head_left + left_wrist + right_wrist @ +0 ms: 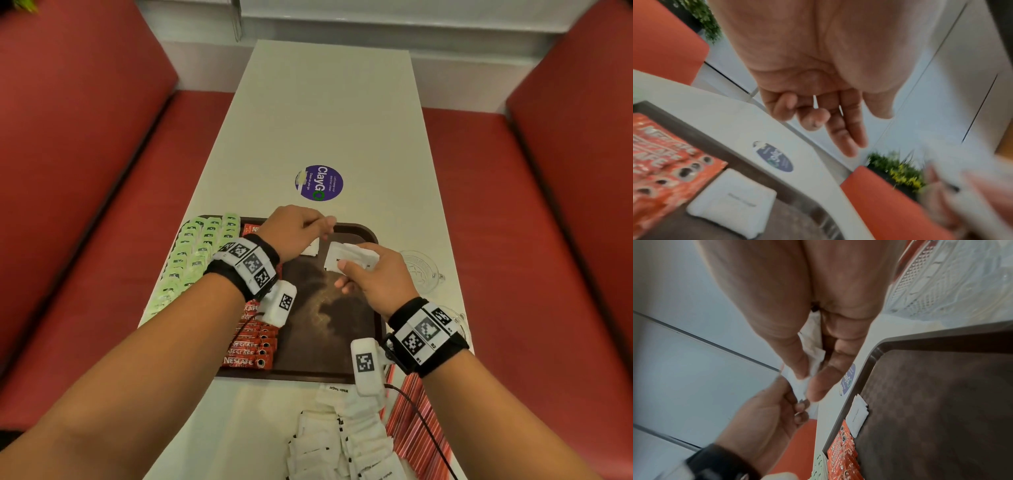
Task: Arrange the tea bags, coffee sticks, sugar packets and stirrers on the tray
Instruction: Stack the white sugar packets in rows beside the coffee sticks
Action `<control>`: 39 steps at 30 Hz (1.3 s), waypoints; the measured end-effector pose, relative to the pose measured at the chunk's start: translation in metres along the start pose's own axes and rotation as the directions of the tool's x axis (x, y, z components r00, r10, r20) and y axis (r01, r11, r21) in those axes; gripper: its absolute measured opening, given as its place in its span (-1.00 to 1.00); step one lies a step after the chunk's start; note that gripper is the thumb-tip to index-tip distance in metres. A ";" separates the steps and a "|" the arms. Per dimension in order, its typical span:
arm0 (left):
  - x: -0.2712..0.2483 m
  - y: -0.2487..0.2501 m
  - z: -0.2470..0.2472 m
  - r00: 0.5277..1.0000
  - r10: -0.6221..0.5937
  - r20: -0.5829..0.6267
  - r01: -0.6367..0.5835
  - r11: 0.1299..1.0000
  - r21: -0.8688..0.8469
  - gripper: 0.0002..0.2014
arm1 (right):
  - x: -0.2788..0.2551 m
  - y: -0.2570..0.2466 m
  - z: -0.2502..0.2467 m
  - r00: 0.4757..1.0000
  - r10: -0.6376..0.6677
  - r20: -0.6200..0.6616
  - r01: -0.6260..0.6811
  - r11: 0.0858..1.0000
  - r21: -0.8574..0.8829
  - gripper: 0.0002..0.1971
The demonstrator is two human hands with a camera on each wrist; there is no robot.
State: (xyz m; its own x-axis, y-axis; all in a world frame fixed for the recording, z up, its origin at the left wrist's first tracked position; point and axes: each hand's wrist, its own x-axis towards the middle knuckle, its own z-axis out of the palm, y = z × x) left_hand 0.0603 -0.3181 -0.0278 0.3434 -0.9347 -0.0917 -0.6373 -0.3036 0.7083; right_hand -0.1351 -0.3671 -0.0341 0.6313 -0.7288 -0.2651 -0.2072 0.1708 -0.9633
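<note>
A brown tray [356, 229] holds rows of green tea bags [191, 253] on its left and a column of red coffee sticks [251, 353] beside them. One white sugar packet [311, 247] [731, 201] [856, 417] lies near the far rim. My right hand [346, 274] [809, 378] grips a small stack of sugar packets [349, 257] [813, 353] above the tray's far right. My left hand [322, 226] [818, 116] hovers over the far rim with loosely curled fingers, and I see nothing held in it. Loose sugar packets [342, 438] and red-striped stirrers [414, 421] lie on the table in front of the tray.
Two clear glass cups [419, 270] [455, 318] stand on the white table right of the tray. A round purple sticker [319, 183] is on the table beyond it. Red bench seats flank the table on both sides.
</note>
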 end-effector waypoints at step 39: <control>0.029 -0.056 0.023 0.983 -0.175 0.055 0.122 0.848 0.515 -0.72 | -0.010 -0.002 -0.004 1.000 -0.004 0.014 0.006 0.988 -0.157 -0.91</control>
State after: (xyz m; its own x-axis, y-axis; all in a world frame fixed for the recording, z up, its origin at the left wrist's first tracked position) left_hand 0.0903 -0.3328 -0.0861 0.4109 -0.8759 -0.2529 -0.8542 -0.4668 0.2291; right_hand -0.1439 -0.3634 -0.0291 0.6426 -0.7201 -0.2619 -0.3179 0.0605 -0.9462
